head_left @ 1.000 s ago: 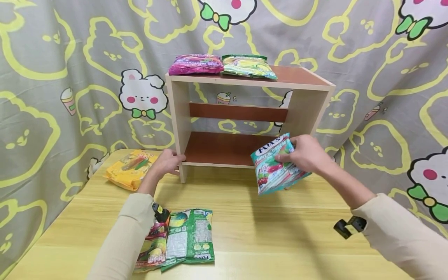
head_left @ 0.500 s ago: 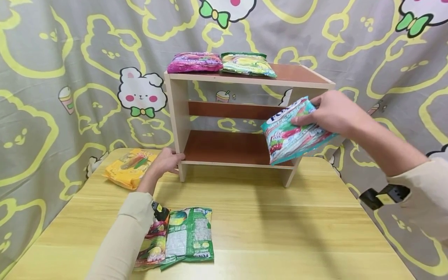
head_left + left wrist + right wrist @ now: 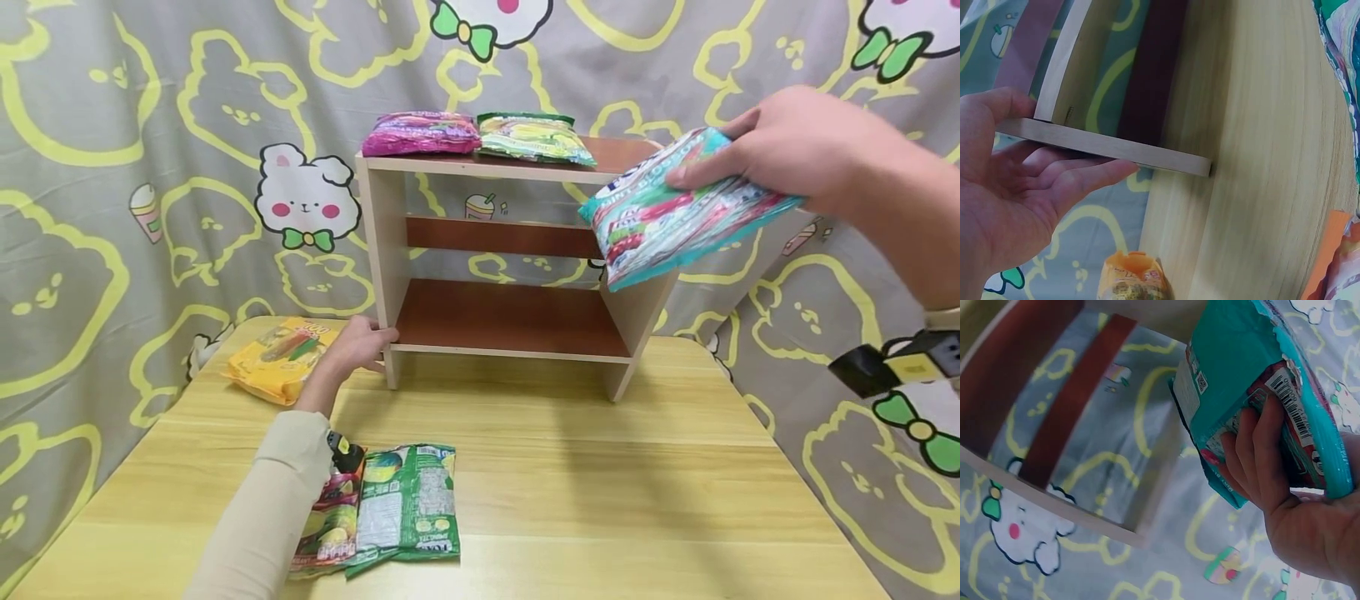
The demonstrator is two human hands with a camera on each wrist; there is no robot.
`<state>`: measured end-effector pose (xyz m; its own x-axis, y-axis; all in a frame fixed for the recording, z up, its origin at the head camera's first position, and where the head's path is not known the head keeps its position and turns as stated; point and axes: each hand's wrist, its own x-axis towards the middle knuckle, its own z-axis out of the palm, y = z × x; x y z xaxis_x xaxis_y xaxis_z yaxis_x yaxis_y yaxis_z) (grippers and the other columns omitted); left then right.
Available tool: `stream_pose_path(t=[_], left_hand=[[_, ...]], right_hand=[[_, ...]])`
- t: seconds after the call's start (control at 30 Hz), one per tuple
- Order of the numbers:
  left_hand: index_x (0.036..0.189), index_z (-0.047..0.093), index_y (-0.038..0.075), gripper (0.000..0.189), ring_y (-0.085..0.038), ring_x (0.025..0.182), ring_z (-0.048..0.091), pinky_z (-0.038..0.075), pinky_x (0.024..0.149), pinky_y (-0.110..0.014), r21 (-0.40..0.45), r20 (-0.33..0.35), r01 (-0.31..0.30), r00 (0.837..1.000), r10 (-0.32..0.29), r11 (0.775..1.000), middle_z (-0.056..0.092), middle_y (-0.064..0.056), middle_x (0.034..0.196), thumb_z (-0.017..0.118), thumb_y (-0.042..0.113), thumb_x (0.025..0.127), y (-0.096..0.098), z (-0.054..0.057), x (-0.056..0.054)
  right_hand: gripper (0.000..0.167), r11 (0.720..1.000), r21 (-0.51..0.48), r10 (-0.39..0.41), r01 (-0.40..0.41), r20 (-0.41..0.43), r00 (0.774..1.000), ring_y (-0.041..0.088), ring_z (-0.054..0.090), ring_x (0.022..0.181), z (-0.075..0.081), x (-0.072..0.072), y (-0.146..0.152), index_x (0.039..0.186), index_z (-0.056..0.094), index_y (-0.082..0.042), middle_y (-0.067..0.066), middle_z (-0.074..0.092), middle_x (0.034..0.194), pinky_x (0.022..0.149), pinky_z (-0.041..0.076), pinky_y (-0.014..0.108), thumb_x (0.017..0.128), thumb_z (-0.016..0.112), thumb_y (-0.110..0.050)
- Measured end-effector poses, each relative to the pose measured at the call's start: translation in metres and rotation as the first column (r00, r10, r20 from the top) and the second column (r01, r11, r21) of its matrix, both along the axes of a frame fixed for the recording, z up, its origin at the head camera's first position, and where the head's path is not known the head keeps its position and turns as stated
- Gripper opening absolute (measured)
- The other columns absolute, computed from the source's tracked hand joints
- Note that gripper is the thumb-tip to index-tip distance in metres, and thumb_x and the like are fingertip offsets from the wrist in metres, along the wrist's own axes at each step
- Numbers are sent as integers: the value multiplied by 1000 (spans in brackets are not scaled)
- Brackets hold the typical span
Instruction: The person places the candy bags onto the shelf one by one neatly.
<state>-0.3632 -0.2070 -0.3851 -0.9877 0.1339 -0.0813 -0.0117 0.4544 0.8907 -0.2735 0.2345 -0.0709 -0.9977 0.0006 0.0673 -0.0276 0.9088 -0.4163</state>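
Note:
My right hand (image 3: pixel 795 158) holds a teal candy bag (image 3: pixel 675 208) up in the air, level with the upper right corner of a small wooden shelf (image 3: pixel 510 321). Thumb in front and fingers behind, it grips the bag; the right wrist view shows the fingers (image 3: pixel 1266 450) spread over the bag's back. With the left hand (image 3: pixel 352 346) I hold the shelf's left side panel low down. The left wrist view shows that panel (image 3: pixel 1110 147) between thumb and fingers. On the shelf's top board lie a magenta candy bag (image 3: pixel 422 135) and a yellow-green candy bag (image 3: pixel 534 139), side by side.
A yellow candy bag (image 3: pixel 281 358) lies on the wooden table (image 3: pixel 600 500), left of the shelf. Nearer me are a green bag (image 3: pixel 408 504), back side up, and a red fruit-print bag (image 3: pixel 330 529) partly hidden by my left sleeve. A patterned curtain (image 3: pixel 225 167) hangs behind.
My right hand has raised the teal candy bag from in front of the lower board, up and to the right, to top-board height. The left hand has stayed on the side panel.

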Motion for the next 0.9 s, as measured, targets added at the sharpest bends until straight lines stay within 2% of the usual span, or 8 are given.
stream_pose_path(t=[0.1, 0.2, 0.27, 0.37, 0.53, 0.6, 0.73, 0.9], left_hand=[[124, 59, -13, 42, -35, 102, 63, 63, 83, -46, 1, 0, 5, 1000, -5, 1000, 57, -26, 122, 50, 21, 101, 0, 0, 0], [125, 58, -13, 43, -39, 108, 63, 63, 83, -46, -1, 3, 5, 1000, -5, 1000, 57, -28, 125, 50, 22, 101, 0, 0, 0], [126, 58, -12, 43, -39, 110, 63, 63, 84, -46, -1, 4, 6, 1000, -6, 1000, 56, -28, 126, 50, 23, 101, 0, 1, 1], [125, 59, -12, 43, -37, 108, 62, 63, 84, -46, 2, 6, 2, 1000, -2, 1000, 56, -27, 126, 50, 23, 101, 1, 1, 2], [123, 59, -12, 42, -33, 102, 62, 63, 83, -45, 0, 8, -3, 1000, 3, 1000, 57, -26, 122, 51, 23, 101, -1, 0, 1], [121, 60, -12, 41, -30, 97, 62, 63, 81, -45, -1, 7, -7, 1000, 7, 1000, 57, -24, 118, 51, 23, 100, -2, -1, 0], [116, 61, -12, 39, -26, 91, 61, 64, 78, -43, 6, 3, -13, 1000, 13, 1000, 58, -21, 112, 52, 22, 100, -3, -2, -1], [118, 61, -11, 40, -36, 103, 64, 64, 78, -42, 7, 2, -10, 1000, 10, 1000, 59, -24, 117, 51, 23, 100, -2, -2, 1]], right_hand=[[89, 1000, -21, -18, 17, -28, 999, 20, 70, 60, 11, -4, 10, 148, 50, -15, -5, 71, 67, 56, 55, 29, 78, 79, -61], [58, 998, -36, -46, 44, -62, 997, 20, 69, 59, 22, -9, 20, 124, 67, -25, -6, 70, 66, 56, 54, 27, 79, 79, -59], [39, 997, -36, -77, 74, -85, 993, 20, 68, 57, 28, -12, 24, 97, 71, -26, -6, 68, 63, 55, 54, 27, 80, 78, -60], [37, 989, -90, -125, 117, -86, 988, 20, 66, 55, 34, -15, 27, 76, 65, -26, -5, 65, 60, 54, 53, 27, 80, 78, -60], [39, 943, -302, -154, 138, -32, 987, 13, 67, 56, 28, -17, 23, 94, 61, -20, -9, 66, 63, 53, 54, 24, 84, 77, -54], [41, 931, -337, -156, 142, -15, 988, 11, 66, 55, 22, -18, 21, 99, 59, -18, -9, 66, 62, 53, 53, 23, 86, 75, -53], [50, 930, -332, -164, 159, 10, 986, 9, 64, 56, 9, -21, 18, 107, 56, -14, -10, 65, 63, 53, 50, 23, 87, 71, -57], [53, 898, -416, -143, 142, 30, 989, 8, 66, 57, -4, -30, 20, 112, 54, -11, -9, 66, 65, 52, 50, 21, 88, 70, -56]])
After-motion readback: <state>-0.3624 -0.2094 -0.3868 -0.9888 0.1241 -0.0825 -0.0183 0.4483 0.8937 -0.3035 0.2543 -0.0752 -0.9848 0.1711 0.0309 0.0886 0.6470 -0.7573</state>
